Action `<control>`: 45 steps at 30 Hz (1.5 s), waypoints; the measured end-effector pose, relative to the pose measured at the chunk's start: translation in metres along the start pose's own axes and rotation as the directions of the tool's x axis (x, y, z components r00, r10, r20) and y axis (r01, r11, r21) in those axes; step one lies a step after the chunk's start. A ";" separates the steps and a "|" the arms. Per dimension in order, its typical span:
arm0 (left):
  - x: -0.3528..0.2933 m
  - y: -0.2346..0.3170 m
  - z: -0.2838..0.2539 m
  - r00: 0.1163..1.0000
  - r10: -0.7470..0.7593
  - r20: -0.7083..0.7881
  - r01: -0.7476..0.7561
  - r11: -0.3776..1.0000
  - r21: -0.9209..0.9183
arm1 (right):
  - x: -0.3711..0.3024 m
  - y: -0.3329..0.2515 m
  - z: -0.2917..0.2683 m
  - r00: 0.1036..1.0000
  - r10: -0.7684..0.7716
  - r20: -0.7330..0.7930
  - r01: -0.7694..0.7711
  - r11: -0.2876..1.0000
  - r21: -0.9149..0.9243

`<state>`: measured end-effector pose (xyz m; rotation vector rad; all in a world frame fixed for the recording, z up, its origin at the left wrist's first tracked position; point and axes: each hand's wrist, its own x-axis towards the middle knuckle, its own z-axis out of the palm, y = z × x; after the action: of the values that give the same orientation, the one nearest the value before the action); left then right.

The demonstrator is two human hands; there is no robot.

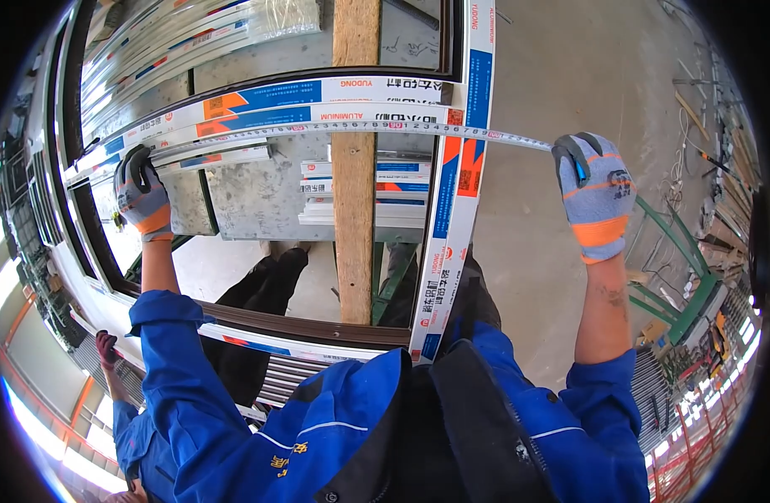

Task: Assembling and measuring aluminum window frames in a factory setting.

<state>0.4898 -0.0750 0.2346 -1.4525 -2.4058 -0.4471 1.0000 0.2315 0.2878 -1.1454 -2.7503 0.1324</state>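
Observation:
A steel tape measure blade is stretched from left to right across a window frame of dark and white profiles with printed protective film. My gloved left hand is curled on the blade near its left end, beside the frame's left side. Out past the frame's right edge, my gloved right hand is closed around the tape measure's case. Only a bit of blue shows between those fingers; the rest of the case is hidden. Below the blade runs the film-covered crossbar, close to it.
A wooden beam runs lengthwise under the frame. Short white profiles lie stacked on a grey surface, and wrapped profiles at upper left. A green metal stand is on the floor at right. Another person's gloved hand shows at lower left.

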 end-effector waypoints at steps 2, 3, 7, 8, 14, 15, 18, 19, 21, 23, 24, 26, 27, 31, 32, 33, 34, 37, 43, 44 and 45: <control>-0.002 -0.002 -0.003 1.000 -0.001 -0.015 0.001 1.000 -0.019 | 0.000 0.001 0.001 1.000 0.002 -0.012 -0.001 1.000 0.024; -0.003 -0.001 -0.006 1.000 -0.002 -0.019 0.002 1.000 -0.011 | 0.001 0.001 0.002 1.000 -0.003 -0.017 0.004 1.000 0.030; -0.004 -0.029 -0.041 0.999 0.037 -0.022 -0.034 0.989 0.142 | 0.009 -0.006 0.014 0.997 -0.048 -0.063 0.050 0.998 0.043; -0.015 -0.046 -0.042 0.997 0.081 -0.019 -0.076 0.979 0.190 | 0.008 -0.011 0.017 0.994 -0.044 -0.103 0.049 0.998 0.039; -0.008 0.050 -0.007 0.964 -0.201 0.173 0.136 0.935 0.326 | -0.038 0.072 -0.005 0.994 0.018 0.105 -0.007 0.995 -0.100; -0.014 0.063 -0.018 0.999 -0.045 0.000 0.044 0.983 0.176 | -0.052 0.075 -0.011 0.988 0.044 0.146 -0.028 0.994 -0.109; -0.068 0.083 -0.026 0.985 -0.156 0.069 0.140 0.971 0.193 | -0.081 0.090 -0.005 0.976 0.041 0.213 -0.022 0.996 -0.089; -0.092 0.094 -0.034 0.971 -0.202 0.127 0.178 0.968 0.175 | -0.098 0.092 -0.005 0.974 0.027 0.224 -0.012 0.998 -0.067; -0.141 0.112 -0.040 0.966 -0.210 0.149 0.182 0.967 0.180 | -0.136 0.091 -0.012 0.966 0.006 0.260 0.002 1.000 -0.027; -0.186 0.122 -0.046 0.952 -0.209 0.225 0.177 0.972 0.155 | -0.165 0.086 -0.019 0.961 -0.024 0.277 0.027 1.000 -0.007; -0.200 0.126 -0.052 0.952 -0.215 0.216 0.183 0.971 0.156 | -0.180 0.080 -0.022 0.956 -0.040 0.290 0.039 0.999 0.011; -0.230 0.128 -0.067 0.919 -0.252 0.301 0.201 0.961 0.192 | -0.203 0.064 -0.026 0.954 -0.058 0.295 0.053 0.998 0.026; -0.246 0.127 -0.072 0.914 -0.268 0.306 0.206 0.954 0.219 | -0.218 0.055 -0.027 0.935 -0.113 0.335 0.096 0.993 0.064; -0.287 0.112 -0.089 0.925 -0.260 0.276 0.210 0.957 0.198 | -0.257 0.013 -0.026 0.937 -0.173 0.303 0.145 0.983 0.113; -0.292 0.109 -0.089 0.939 -0.253 0.235 0.201 0.954 0.223 | -0.265 0.005 -0.024 0.939 -0.163 0.302 0.137 0.985 0.105; -0.296 0.105 -0.090 0.950 -0.244 0.193 0.194 0.949 0.247 | -0.271 -0.003 -0.020 0.941 -0.158 0.298 0.128 0.985 0.117; -0.295 0.096 -0.089 0.960 -0.217 0.176 0.173 0.956 0.239 | -0.277 -0.010 -0.017 0.943 -0.152 0.295 0.119 0.985 0.128; -0.293 0.075 -0.087 0.954 -0.242 0.178 0.193 0.947 0.256 | -0.283 -0.023 -0.006 0.977 -0.136 0.165 0.121 0.988 0.099; -0.293 0.081 -0.067 0.969 -0.151 0.198 0.101 0.965 0.244 | -0.320 -0.017 -0.009 0.986 -0.042 0.164 0.038 0.999 0.027; -0.283 0.092 -0.046 0.979 -0.114 0.169 0.079 0.976 0.202 | -0.328 -0.011 -0.014 0.989 0.027 0.143 -0.030 0.999 0.020; -0.295 0.101 -0.029 0.986 -0.068 0.155 0.031 0.973 0.230 | -0.331 -0.003 -0.026 0.985 0.083 0.153 -0.083 0.997 -0.005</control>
<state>0.7139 -0.2783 0.1529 -1.3771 -2.5253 -0.0618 1.2329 -0.0055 0.2768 -1.3019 -2.8334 0.2425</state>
